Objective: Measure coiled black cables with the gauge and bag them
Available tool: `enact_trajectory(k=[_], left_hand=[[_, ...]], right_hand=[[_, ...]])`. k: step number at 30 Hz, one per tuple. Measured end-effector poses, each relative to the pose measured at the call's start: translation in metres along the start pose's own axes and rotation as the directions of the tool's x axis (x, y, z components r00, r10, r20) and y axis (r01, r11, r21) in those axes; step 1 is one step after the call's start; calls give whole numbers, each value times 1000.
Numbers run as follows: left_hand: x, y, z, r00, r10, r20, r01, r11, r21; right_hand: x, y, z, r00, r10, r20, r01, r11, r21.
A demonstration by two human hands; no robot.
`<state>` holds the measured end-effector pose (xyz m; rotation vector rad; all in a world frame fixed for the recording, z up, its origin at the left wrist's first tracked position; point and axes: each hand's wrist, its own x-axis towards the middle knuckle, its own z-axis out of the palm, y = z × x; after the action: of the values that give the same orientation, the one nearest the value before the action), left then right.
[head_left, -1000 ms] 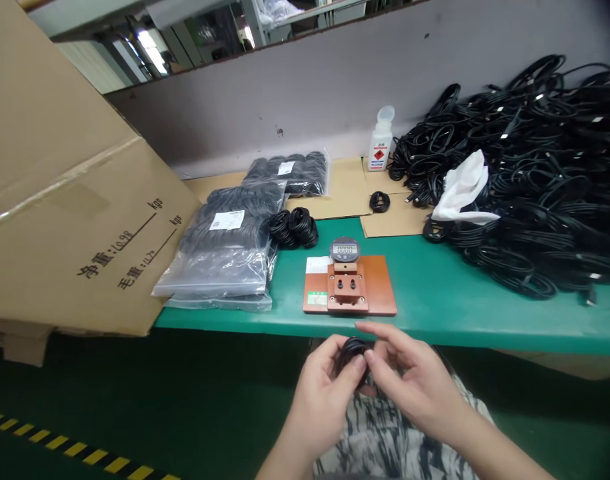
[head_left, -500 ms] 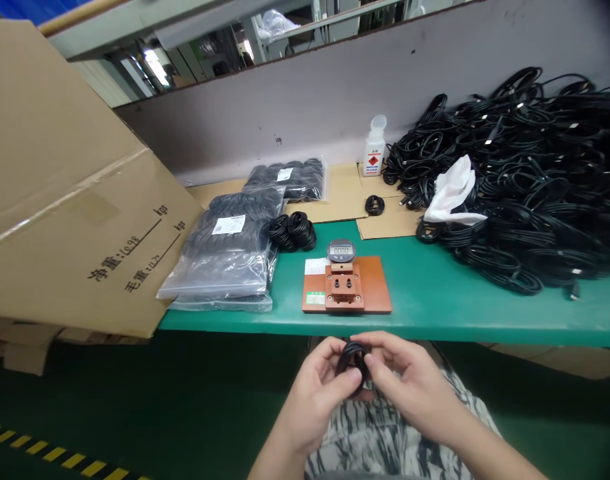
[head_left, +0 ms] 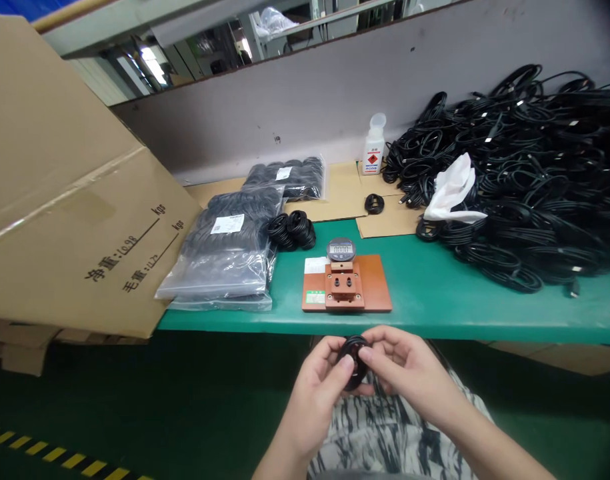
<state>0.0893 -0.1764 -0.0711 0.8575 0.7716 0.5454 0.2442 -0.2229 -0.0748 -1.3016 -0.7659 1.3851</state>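
Between my two hands, just below the table's front edge, is a small black coiled cable. My left hand grips its left side, with the thumb across the coil's face. My right hand pinches the right side between thumb and fingers. Beyond them on the green table stands a brown gauge fixture with a round digital dial on top. Left of the dial, several coiled cables stand bunched together. One more coil lies on the cardboard behind the fixture.
A large heap of black cables covers the right side, with a white cloth on it. A white bottle stands by the back wall. Bagged coils lie at left, beside a large cardboard box.
The coil has turned in my hands so its round face shows more. My left thumb has moved up and left across it, and my right hand has shifted slightly.
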Motion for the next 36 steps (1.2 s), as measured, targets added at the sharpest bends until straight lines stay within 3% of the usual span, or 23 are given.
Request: enact_trajectory(k=[3, 7, 13, 18, 21, 25, 31, 36], left_hand=[[1, 1, 0, 996, 79, -51, -68, 982, 178], [3, 7, 0, 974, 217, -59, -167, 875, 455], [3, 7, -4, 972, 229, -44, -180, 857, 483], [2, 4, -5, 939, 344, -21, -252, 726, 640], [3, 3, -5, 941, 337, 11, -265, 719, 642], [5, 1, -6, 947, 319, -30, -227, 734, 640], [5, -3, -6, 932, 342, -124, -200, 767, 609], [5, -2, -5, 931, 348, -112, -229, 795, 562]], right_hand=[[1, 2, 1, 1000, 11, -17, -11, 1000, 10], [0, 1, 2, 999, 11, -32, -11, 1000, -5], [0, 0, 0, 999, -25, -23, 24, 999, -32], [0, 1, -3, 995, -97, -25, 93, 987, -129], [0, 1, -5, 990, -141, -10, 137, 974, -178], [-1, 3, -4, 995, -93, 19, 95, 982, -164], [1, 5, -4, 1000, -23, 17, 22, 1000, 8], [5, 8, -6, 994, 59, 95, -65, 996, 66]])
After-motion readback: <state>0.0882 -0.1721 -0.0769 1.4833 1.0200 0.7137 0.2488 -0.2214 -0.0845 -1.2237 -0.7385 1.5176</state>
